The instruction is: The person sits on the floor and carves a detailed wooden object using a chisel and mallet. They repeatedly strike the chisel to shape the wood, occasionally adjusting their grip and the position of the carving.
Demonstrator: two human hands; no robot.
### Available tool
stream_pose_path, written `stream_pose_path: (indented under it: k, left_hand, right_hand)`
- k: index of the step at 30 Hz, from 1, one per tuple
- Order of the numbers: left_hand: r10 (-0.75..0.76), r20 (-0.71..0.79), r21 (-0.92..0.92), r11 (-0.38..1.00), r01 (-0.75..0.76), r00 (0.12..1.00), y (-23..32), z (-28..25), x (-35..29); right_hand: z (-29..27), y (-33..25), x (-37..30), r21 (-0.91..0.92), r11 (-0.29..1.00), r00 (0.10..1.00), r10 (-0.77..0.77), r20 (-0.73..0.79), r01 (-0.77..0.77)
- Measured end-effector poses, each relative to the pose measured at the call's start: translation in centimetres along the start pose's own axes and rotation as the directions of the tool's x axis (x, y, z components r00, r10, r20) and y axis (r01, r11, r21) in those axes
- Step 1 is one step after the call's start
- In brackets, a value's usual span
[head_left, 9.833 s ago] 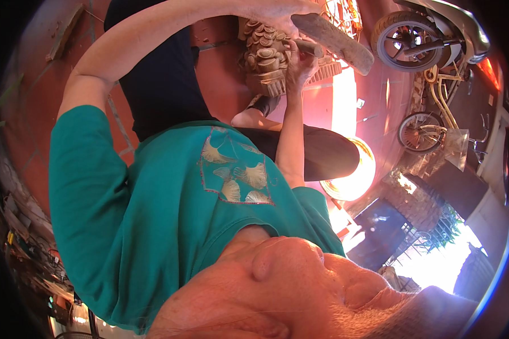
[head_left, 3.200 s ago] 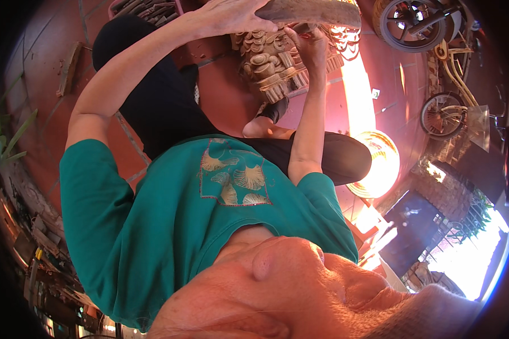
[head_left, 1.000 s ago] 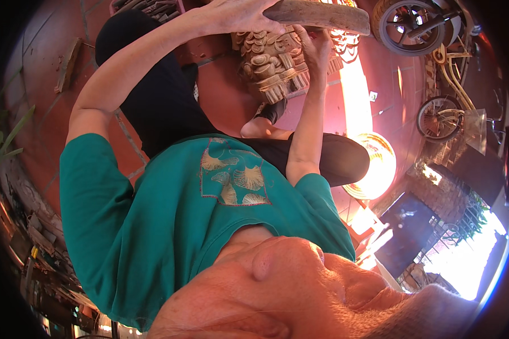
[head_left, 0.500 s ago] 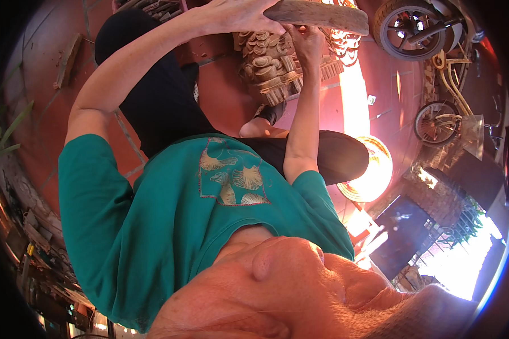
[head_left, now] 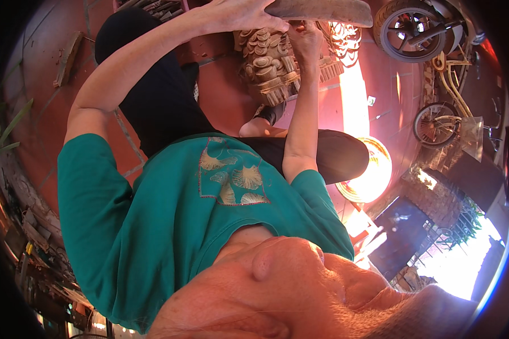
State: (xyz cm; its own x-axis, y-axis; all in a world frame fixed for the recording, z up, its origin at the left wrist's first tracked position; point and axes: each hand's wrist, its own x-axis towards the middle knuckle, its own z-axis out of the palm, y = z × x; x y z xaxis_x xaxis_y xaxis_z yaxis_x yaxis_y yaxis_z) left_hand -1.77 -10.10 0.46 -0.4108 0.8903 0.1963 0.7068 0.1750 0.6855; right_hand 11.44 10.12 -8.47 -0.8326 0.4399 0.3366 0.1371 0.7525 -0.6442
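A curved brown wooden bar point(head_left: 328, 11) lies across the top edge of the view. My left hand point(head_left: 237, 14) reaches in from the left, its thumb and forefinger around the bar's left end; the other fingers are partly cut off. Just under the bar, my right hand point(head_left: 306, 45) is closed, its fingertips partly hidden by the wood. What it grips cannot be made out. Below and beside the hands stands a carved wooden piece point(head_left: 266, 65) with rounded, scroll-like relief, its upper part covered by the hands and bar.
My bent legs in black trousers point(head_left: 158, 96) flank the carving on a red tiled floor point(head_left: 223, 93). A pink crate point(head_left: 184, 5) of slim tools stands at the upper left, a wood offcut point(head_left: 68, 59) further left. A round sunlit object point(head_left: 373, 169) and wheels point(head_left: 408, 31) are at right.
The wooden bar has tilted and shifted slightly upward, toward the top edge. My right hand has moved a little with it; my left hand has barely moved.
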Motion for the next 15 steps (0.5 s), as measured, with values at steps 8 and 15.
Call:
stream_pose_path:
  k: [8,15]
  left_hand:
    - [0.035,-0.005,0.073,0.997,-0.035,0.999,-1.7,1.1,0.1]
    - [0.042,-0.122,-0.026,0.999,-0.045,0.992,-1.3,1.7,-0.2]
  right_hand:
    - [0.2,0.7,-0.2,-0.038,0.999,0.999,0.001,0.046,0.001]
    - [0.4,0.9,0.0,0.027,1.0,1.0,-0.012,-0.009,0.012]
